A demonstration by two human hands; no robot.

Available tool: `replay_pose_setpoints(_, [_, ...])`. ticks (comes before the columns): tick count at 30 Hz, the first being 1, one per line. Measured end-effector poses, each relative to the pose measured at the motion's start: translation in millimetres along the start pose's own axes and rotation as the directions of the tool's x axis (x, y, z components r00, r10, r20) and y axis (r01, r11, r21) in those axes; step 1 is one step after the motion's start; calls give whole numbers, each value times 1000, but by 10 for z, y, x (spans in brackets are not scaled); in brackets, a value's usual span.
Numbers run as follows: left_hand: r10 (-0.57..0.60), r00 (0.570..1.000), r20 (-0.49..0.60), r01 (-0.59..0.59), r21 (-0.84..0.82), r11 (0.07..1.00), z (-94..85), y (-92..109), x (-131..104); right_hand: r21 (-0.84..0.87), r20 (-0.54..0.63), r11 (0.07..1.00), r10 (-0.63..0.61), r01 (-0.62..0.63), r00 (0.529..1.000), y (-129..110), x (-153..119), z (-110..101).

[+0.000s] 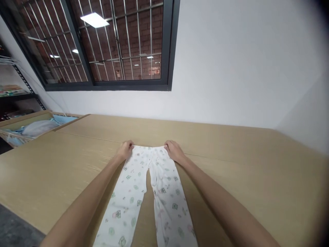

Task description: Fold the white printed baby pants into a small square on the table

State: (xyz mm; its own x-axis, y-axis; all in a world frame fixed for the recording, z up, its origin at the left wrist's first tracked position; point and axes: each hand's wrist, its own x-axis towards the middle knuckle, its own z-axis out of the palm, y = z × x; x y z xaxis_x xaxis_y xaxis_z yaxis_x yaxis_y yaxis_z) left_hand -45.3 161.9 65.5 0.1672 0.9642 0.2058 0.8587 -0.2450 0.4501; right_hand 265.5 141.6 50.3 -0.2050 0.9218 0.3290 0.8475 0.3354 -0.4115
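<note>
A pair of white pants point(140, 171) with a small green and pink print hangs or lies over the tan table, waistband away from me. My left hand point(125, 150) pinches the left end of the waistband. At the opposite end, my right hand point(174, 151) grips the waistband in the same way. The waistband is stretched straight between both hands. Both legs spread toward me, and their hems run out of the picture at the bottom. The right leg looks more creased than the left.
A broad tan tabletop point(231, 185) runs back to a white wall point(231, 61). On the far left stands an open box point(74, 118) holding light blue and whitish cloth. Shelves point(15, 97) rise behind it. A dark-framed window point(108, 85) with bars sits above the table.
</note>
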Motion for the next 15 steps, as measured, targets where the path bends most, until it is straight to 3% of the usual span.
replay_pose_setpoints(5, [-71,997,-2,71,46,996,126,146,105,46,22,997,61,-62,998,128,144,77])
replay_pose_setpoints(9, [-105,992,-66,111,91,990,99,475,-31,123,45,979,159,-163,986,181,190,87])
replay_pose_setpoints(12, [-31,1000,-4,32,86,996,75,912,-327,198,106,954,206,-224,973,209,236,41])
replay_pose_setpoints(15, [85,976,202,-92,23,996,132,1411,-894,264,180,930,214,-257,960,225,304,-31])
